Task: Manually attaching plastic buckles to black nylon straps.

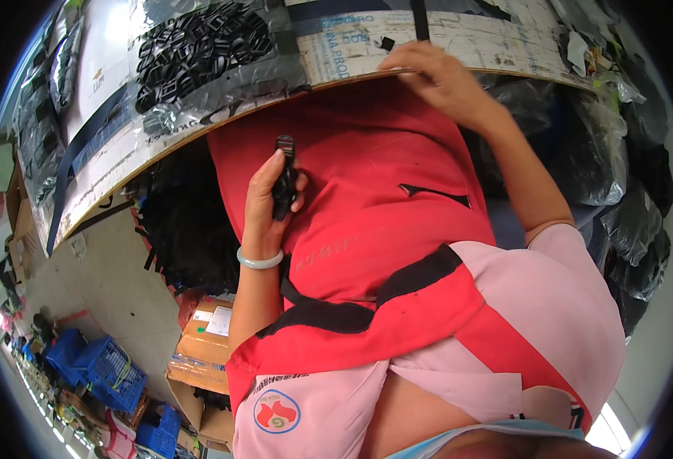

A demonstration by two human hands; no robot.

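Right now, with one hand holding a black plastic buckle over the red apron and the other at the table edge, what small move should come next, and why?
Probably bring the right hand back toward the left hand: it rests at the worktable edge near a small black plastic piece, while the left grips the black plastic buckle upright.

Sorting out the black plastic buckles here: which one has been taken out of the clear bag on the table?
The black plastic buckle gripped in the left hand over the red apron; the other buckles lie heaped in the clear bag.

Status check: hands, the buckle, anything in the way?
Left hand gripping black plastic buckle over red apron. Right hand resting on table edge, holding nothing visible. Bag of black buckles on table, apart from both hands. No obstruction seen.
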